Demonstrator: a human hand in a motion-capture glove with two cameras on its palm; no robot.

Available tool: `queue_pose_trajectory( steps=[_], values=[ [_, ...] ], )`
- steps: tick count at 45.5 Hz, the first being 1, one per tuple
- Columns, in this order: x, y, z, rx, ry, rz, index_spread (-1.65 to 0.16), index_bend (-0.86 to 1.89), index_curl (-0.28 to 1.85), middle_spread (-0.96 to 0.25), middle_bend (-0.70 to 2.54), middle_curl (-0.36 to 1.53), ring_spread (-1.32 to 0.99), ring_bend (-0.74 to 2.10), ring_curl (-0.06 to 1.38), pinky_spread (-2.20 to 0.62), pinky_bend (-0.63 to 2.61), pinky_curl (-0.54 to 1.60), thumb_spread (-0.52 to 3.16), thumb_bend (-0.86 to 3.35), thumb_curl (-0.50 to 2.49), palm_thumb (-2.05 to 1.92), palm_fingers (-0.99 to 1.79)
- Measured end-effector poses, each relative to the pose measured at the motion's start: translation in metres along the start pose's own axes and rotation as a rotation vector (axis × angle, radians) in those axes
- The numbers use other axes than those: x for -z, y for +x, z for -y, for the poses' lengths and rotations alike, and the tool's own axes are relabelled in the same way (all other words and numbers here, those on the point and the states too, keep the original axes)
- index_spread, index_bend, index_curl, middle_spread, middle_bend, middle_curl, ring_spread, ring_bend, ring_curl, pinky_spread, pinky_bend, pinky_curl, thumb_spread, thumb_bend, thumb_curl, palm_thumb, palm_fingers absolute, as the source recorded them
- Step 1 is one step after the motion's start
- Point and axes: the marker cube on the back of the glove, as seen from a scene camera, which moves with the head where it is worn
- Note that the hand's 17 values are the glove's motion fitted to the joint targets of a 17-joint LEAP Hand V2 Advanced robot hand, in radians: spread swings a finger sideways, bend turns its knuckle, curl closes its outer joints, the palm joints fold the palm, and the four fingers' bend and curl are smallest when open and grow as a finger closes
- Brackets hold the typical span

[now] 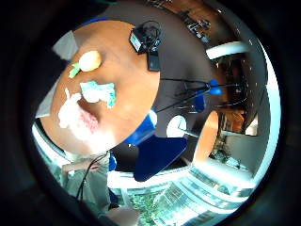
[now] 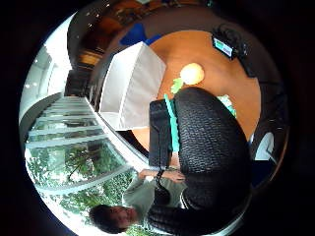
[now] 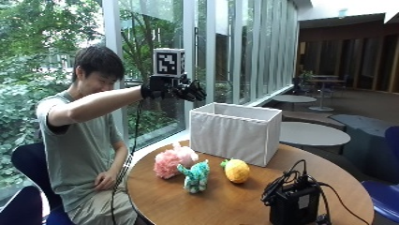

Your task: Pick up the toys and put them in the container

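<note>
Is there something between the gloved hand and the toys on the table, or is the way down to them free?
Nothing visible stands in the way. The right hand is raised high above the table, empty. The pink toy, green toy and yellow toy lie uncovered in front of the container.

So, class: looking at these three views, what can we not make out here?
- Inside of the white container: outside view, its front wall hides it.
- Pink toy: little finger side palm view, washed out by glare.
- Teal toy: thumb side palm view, the gloved right hand covers most of it.
</note>
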Motion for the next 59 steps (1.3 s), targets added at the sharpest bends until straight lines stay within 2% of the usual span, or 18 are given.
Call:
queue_pose_trajectory(
  steps=[9,18,22,27,38,54,59],
  values=[
    [0.014,0.015,0.0,-0.038,0.011,-0.005,-0.19,0.15,0.09,-0.12,0.19,0.1,-0.09,0.26,0.08,-0.04,0.47,0.17,1.01,-0.05,0.01,-0.08,0.02],
    [0.023,0.023,0.008,0.02,0.146,-0.083,-0.22,0.16,0.15,-0.14,0.21,0.17,-0.12,0.31,0.12,-0.04,0.5,0.21,1.29,-0.05,0.04,-0.09,0.03],
    [0.024,0.027,0.009,0.013,0.134,-0.073,-0.24,0.19,0.18,-0.15,0.16,0.17,-0.15,0.39,0.14,-0.07,0.54,0.23,1.37,-0.04,0.05,-0.07,0.13],
    [0.017,0.034,0.012,-0.014,0.063,-0.044,-0.25,0.16,0.2,-0.18,0.25,0.22,-0.17,0.39,0.16,-0.09,0.54,0.25,1.43,-0.03,0.07,-0.06,0.15],
    [-0.027,0.035,0.034,-0.01,-0.045,-0.002,-0.24,0.09,0.19,-0.17,0.23,0.26,-0.17,0.42,0.19,-0.09,0.64,0.31,1.42,-0.02,0.13,-0.02,-0.05],
    [-0.143,0.032,0.078,-0.014,-0.291,-0.148,-0.22,0.03,0.14,-0.07,0.14,0.28,-0.13,0.37,0.21,-0.06,0.7,0.34,1.37,0.0,0.22,0.02,-0.27],
    [-0.176,0.051,0.09,-0.049,-0.323,-0.159,-0.21,0.03,0.13,-0.07,0.13,0.27,-0.13,0.35,0.22,-0.06,0.7,0.34,1.35,0.0,0.24,0.05,-0.3]
  ],
)
